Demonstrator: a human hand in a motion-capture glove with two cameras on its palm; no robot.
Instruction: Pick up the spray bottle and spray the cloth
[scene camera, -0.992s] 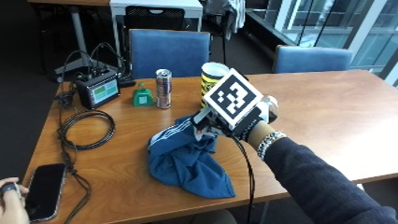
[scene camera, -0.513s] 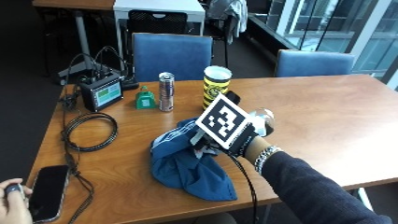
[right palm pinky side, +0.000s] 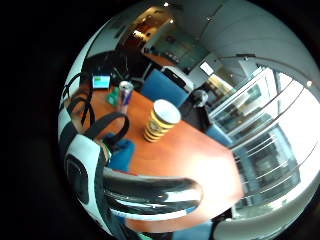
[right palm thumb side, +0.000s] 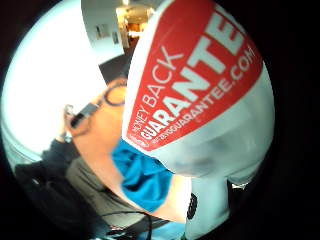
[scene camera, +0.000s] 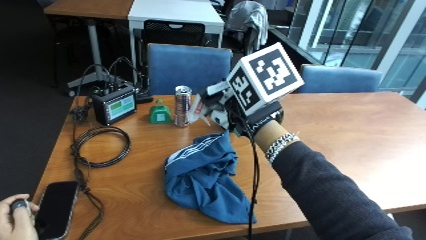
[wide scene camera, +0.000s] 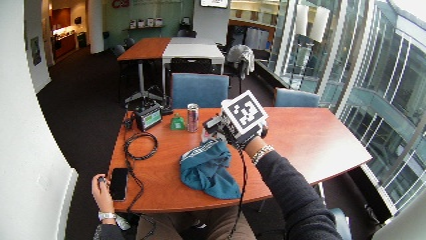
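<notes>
The white plastic spray bottle with the red label was held up in the air by the black-gloved right hand. The fingers were curled round the bottle. Half a second before, the hand and bottle had been seen low down, just over the crumpled blue cloth. Now they had been lifted higher, above the far edge of the cloth. The spray end was pointed sideways, away from the cloth, toward the tall silver drink can standing just behind the cloth. In the thumb side palm view, the red label was seen very close, with the cloth below it.

The cloth was left lying in the same place on the brown wooden table. No wet spot could be made out on it.

So the picking up looked done. It could not be told if the cloth had been sprayed. The spray end would probably need to be turned down toward the cloth first.
</notes>
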